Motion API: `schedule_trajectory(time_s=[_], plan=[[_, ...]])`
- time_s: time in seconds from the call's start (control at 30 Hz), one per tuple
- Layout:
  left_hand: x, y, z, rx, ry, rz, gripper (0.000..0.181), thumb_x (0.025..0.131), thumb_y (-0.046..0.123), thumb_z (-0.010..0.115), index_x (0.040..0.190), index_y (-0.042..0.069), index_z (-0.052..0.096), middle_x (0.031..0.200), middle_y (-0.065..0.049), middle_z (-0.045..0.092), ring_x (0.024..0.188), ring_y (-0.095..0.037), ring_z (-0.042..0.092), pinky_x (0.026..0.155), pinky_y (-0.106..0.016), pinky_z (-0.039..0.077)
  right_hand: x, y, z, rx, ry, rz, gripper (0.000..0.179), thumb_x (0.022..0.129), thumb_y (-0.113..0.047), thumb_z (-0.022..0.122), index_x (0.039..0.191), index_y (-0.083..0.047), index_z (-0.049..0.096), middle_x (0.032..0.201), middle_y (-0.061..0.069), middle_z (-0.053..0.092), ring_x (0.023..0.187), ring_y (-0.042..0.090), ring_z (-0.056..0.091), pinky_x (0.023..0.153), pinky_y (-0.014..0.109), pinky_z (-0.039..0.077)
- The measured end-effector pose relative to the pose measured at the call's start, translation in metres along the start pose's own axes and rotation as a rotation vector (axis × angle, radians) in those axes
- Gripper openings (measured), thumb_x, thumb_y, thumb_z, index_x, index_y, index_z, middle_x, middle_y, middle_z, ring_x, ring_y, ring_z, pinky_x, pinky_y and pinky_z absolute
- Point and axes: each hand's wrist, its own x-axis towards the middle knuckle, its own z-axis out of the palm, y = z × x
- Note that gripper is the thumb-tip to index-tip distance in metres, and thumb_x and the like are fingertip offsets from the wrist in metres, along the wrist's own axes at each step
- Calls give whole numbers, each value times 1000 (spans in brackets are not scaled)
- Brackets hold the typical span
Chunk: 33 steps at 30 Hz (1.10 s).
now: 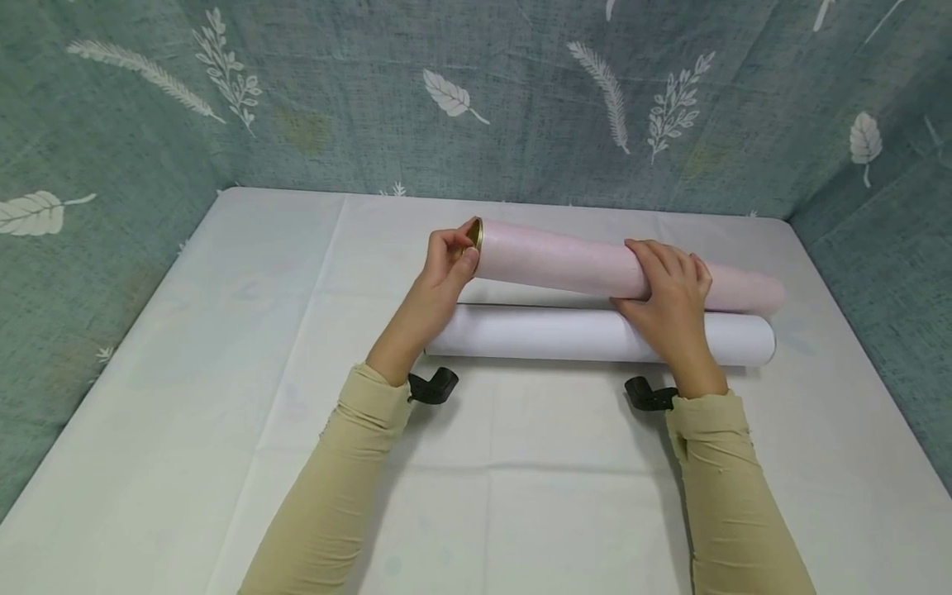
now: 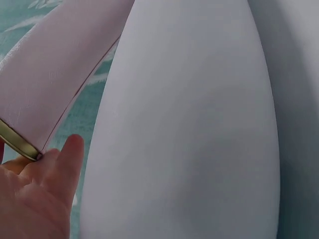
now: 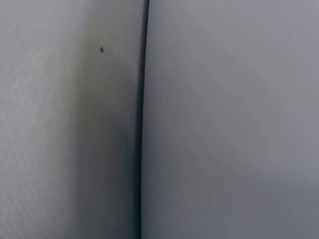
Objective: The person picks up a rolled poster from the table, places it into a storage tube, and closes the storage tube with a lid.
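A pink tube (image 1: pixel 558 252) with a gold rim at its left end lies at a slant behind a white roll (image 1: pixel 535 332), its left end raised. At that end my left hand (image 1: pixel 444 268) pinches the gold rim between fingers and thumb. My right hand (image 1: pixel 669 293) grips the pink tube right of its middle, fingers over the top and thumb on the near side. The left wrist view shows the gold rim (image 2: pixel 19 142) beside the left hand (image 2: pixel 42 184). In the right wrist view the white roll (image 3: pixel 229 119) fills the right half; the hand is out of sight there.
Both things are over a table with a white cloth (image 1: pixel 483 512). Green fabric with white leaf prints (image 1: pixel 521 99) stands behind and at both sides. Black wrist devices (image 1: pixel 433 386) sit at the cuffs, just in front of the white roll.
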Motion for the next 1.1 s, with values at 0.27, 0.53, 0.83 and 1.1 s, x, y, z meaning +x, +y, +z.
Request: schedule_trajectory(time_s=[0.27, 0.53, 0.83, 1.1], plan=[[2, -9, -13, -114, -117, 21, 27, 97, 12, 34, 117, -3, 25, 147, -12, 13, 133, -16, 15, 102, -35, 26, 1, -1, -2, 3, -15, 4, 71, 60, -15, 82, 124, -19, 52, 123, 3, 50, 115, 27, 38, 100, 47, 9], [1, -20, -29, -149, -122, -127, 61, 89, 20, 55, 140, 17, 22, 141, -1, 32, 120, -14, 41, 97, -32, 34, -1, 3, -2, -2, -38, 21, 72, 60, -15, 83, 124, -19, 52, 124, 3, 50, 116, 27, 38, 101, 47, 8], [0, -20, -28, -103, -79, -127, 60, 86, 23, 59, 139, 16, 32, 137, 3, 38, 113, -13, 49, 94, -29, 37, -1, 3, -1, 4, 3, 7, 72, 58, -14, 83, 123, -19, 53, 122, 4, 51, 115, 28, 39, 101, 47, 9], [-1, -22, -27, -135, -28, -153, 59, 85, 24, 61, 137, 17, 35, 136, 3, 41, 112, -13, 50, 92, -28, 39, 1, 0, 1, 8, 24, -4, 73, 57, -14, 85, 122, -19, 54, 121, 4, 52, 113, 29, 40, 101, 47, 11]])
